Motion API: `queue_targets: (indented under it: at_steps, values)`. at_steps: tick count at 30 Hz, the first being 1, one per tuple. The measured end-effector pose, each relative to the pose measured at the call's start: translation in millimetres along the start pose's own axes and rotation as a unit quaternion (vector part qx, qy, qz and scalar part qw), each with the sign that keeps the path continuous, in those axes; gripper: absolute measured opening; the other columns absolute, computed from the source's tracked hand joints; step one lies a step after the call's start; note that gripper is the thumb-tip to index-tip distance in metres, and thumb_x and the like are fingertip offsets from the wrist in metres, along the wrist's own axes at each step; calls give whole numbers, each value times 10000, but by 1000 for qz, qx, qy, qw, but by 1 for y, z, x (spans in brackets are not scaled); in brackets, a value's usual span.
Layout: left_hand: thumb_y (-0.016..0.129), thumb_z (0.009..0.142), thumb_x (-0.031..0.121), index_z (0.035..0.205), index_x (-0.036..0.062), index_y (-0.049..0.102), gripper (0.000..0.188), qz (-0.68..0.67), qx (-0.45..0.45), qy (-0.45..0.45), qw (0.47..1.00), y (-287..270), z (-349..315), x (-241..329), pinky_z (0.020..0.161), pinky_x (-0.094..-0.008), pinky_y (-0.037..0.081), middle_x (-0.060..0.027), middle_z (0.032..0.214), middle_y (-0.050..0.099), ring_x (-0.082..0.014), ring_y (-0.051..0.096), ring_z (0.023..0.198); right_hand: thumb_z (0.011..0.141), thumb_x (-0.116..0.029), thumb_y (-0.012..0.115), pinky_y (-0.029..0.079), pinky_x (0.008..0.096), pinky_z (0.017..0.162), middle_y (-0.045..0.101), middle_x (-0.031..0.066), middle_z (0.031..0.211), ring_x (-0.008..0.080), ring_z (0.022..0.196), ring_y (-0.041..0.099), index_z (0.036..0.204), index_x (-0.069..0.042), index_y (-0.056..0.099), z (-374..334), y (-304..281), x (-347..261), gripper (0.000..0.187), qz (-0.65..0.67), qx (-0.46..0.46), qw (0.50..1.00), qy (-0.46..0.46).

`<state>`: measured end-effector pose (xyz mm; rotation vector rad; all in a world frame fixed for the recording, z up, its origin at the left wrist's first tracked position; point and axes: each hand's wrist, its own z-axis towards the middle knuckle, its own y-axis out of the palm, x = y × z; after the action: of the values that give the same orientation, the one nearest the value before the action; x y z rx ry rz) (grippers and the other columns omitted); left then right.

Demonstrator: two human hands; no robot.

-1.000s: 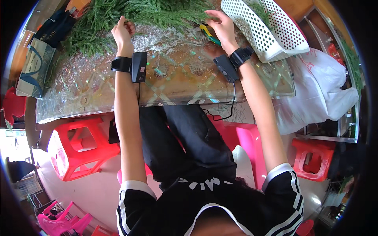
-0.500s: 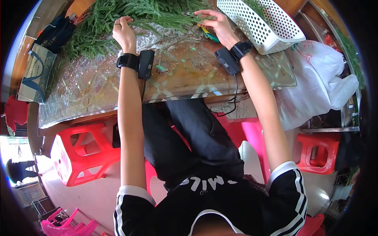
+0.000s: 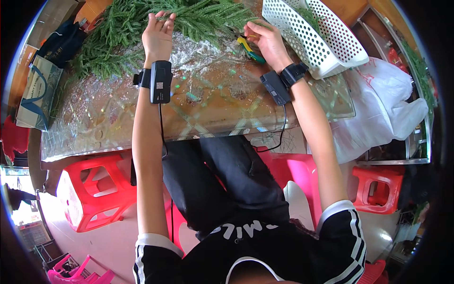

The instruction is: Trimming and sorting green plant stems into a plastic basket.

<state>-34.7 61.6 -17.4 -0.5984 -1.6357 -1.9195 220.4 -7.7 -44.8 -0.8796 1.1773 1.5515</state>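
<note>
A long green pine branch [image 3: 208, 18], apparently artificial, stretches between my hands at the far side of the table. My left hand [image 3: 158, 39] is palm up, its fingers curled round the branch's left part. At the other end, my right hand [image 3: 268, 41] has its fingers bent in and pinches the branch's tip. Just left of that hand lie pliers [image 3: 249, 50] with yellow and green handles, touching neither hand. More pine branches [image 3: 106, 52] are heaped at the far left, under and beside my left hand.
White powder [image 3: 196, 57] and bits litter the clear-covered table [image 3: 213, 111]. A white perforated basket [image 3: 326, 57] holding some greenery stands right of my right hand, beside a white plastic bag [image 3: 373, 109]. A paper bag [image 3: 40, 92] sits at the left edge. Red stools [image 3: 97, 189] flank me.
My left hand has turned palm up and shifted slightly right. My right hand has come down a little, its fingers more bent, and the branch has moved with them. The pliers show more fully.
</note>
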Motion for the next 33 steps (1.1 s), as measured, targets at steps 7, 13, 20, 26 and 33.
queue_targets:
  at_steps: [7,13,20,26,33]
  values:
    - [403,968,268,1065,-11,534,324,-12,-134,-65,989,-19,10,6,692,-196,404,-89,1035,568,-141,512,809,823,-142,638,444,272,753,634,48,905,141,830,584,865,-57,621,4,1,2,96,138,11,990,29]
    - [401,969,273,1053,41,552,289,23,-80,-25,996,-19,1,-3,721,-233,407,-37,1015,579,-122,496,822,811,-153,654,410,327,860,629,46,957,156,973,545,868,-77,622,4,-1,8,101,167,-33,985,-21]
    - [420,949,369,971,62,569,342,-146,-150,-87,974,-8,-12,-4,779,-314,410,-16,912,595,-150,503,825,809,-162,650,344,377,975,624,55,968,174,1063,506,865,-81,622,2,-5,10,103,273,-141,951,-37]
    - [385,960,355,977,90,499,289,-179,-257,-200,928,-15,-14,5,812,-323,415,47,792,517,-108,522,831,825,-194,630,336,396,993,576,65,1001,200,1073,487,934,-65,575,-10,7,-9,178,268,-178,947,-29]
    - [392,936,442,932,61,522,402,-115,-286,-178,935,9,-35,-4,772,-351,423,-7,767,527,-161,514,752,857,-255,600,377,394,963,488,49,866,202,966,483,907,-70,493,-10,11,-15,219,229,-238,944,4]
